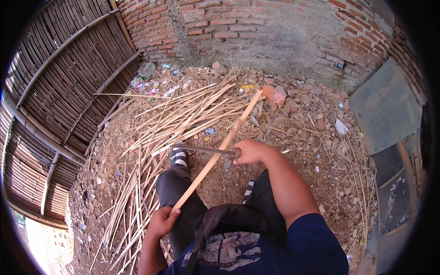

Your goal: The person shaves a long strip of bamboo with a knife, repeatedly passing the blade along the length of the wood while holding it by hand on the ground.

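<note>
My left hand [163, 221] is closed around the near end of a long, pale bamboo strip [201, 176], beside my left thigh. The strip slants away from me to the right, its far end reaching the rubble by an orange-red slab. In my right hand [249, 151] is the handle of a long-bladed knife [201, 149]. Its dark blade points left and crosses the strip around the middle, apparently touching it. The fingers wrap round the handle, so part of it is hidden. Beyond the blade's tip is my left foot in a striped sock [179, 158].
Many split bamboo strips [192, 107] lie heaped ahead and to the left. Stones and litter cover the ground. A woven bamboo wall [68, 68] stands left, a brick wall [256, 41] ahead. Grey sheets [387, 107] lean at the right. An orange-red slab [274, 95] lies ahead.
</note>
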A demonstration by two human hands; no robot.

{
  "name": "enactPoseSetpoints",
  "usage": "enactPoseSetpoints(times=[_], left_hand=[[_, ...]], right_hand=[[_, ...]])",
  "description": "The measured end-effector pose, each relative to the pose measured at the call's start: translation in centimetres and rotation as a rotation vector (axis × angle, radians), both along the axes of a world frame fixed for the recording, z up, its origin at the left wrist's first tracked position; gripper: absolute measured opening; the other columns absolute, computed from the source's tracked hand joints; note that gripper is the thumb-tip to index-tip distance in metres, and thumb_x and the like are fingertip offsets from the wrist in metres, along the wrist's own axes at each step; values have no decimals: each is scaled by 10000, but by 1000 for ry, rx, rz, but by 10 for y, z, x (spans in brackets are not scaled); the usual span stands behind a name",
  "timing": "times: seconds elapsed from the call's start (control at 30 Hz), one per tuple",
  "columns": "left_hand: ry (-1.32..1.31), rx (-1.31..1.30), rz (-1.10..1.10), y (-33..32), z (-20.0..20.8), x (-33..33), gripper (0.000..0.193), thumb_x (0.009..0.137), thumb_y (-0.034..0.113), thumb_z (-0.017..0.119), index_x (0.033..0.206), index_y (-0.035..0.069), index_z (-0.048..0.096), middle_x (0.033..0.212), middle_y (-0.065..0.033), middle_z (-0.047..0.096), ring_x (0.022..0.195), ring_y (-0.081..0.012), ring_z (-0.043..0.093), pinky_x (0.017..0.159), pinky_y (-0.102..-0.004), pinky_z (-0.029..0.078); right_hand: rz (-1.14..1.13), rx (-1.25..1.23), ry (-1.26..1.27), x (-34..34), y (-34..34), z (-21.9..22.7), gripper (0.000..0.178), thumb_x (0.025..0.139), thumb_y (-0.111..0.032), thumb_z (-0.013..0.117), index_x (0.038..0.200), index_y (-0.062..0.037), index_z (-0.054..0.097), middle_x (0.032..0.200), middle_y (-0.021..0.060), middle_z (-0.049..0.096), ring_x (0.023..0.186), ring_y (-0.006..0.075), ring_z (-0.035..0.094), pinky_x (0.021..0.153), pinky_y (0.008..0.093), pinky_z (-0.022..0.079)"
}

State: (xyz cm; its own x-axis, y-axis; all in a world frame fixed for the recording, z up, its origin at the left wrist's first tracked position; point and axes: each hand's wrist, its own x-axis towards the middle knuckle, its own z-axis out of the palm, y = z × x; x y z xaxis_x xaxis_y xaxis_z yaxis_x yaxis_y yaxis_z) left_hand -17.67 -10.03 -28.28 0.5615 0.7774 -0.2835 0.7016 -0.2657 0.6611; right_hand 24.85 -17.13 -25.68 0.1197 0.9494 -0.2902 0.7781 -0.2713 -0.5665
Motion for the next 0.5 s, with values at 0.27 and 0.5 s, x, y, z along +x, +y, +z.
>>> enactPoseSetpoints(times=[0.27,0.5], left_hand=[[0,13,0,-3,7,4,489,946,421,686,712,5,582,561,-33,490,568,-115,434,520,-343,386],[-17,-7,4,-1,3,1,485,943,411,694,704,7,574,560,-30,475,569,-110,425,518,-342,377]], right_hand=[[12,12,-19,0,2,-6,453,745,-340,792,1090,-59,711,1001,189,709,953,349,683,825,435,533],[16,-9,-25,0,5,-10,490,753,-352,790,1131,-54,703,1023,195,702,982,354,675,839,439,529]])
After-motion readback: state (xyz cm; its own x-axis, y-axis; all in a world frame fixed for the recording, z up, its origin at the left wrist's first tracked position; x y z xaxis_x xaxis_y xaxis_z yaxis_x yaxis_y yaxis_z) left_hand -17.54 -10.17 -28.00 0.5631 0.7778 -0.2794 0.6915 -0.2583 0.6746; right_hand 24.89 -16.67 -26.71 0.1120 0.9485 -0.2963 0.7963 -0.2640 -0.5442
